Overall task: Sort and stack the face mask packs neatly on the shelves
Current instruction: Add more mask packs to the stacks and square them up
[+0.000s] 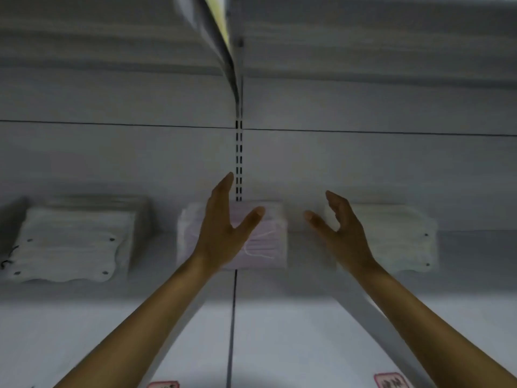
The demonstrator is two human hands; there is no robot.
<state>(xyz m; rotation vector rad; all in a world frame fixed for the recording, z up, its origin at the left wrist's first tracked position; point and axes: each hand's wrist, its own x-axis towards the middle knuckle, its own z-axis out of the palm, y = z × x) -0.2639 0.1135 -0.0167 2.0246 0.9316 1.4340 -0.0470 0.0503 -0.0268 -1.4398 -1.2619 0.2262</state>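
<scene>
A pink face mask pack lies flat at the back of the white shelf, in the middle. My left hand hovers over its left part, fingers straight and thumb spread, holding nothing. My right hand is open just right of the pack, thumb pointing toward it, fingers loosely bent. A stack of white mask packs sits at the far left. Another white mask pack lies at the right, partly behind my right hand. The picture is blurred.
The shelf's grey back panel has a slotted upright in the middle. Another shelf hangs overhead. A seam splits the shelf board. Two pink-edged price labels sit on the front edge.
</scene>
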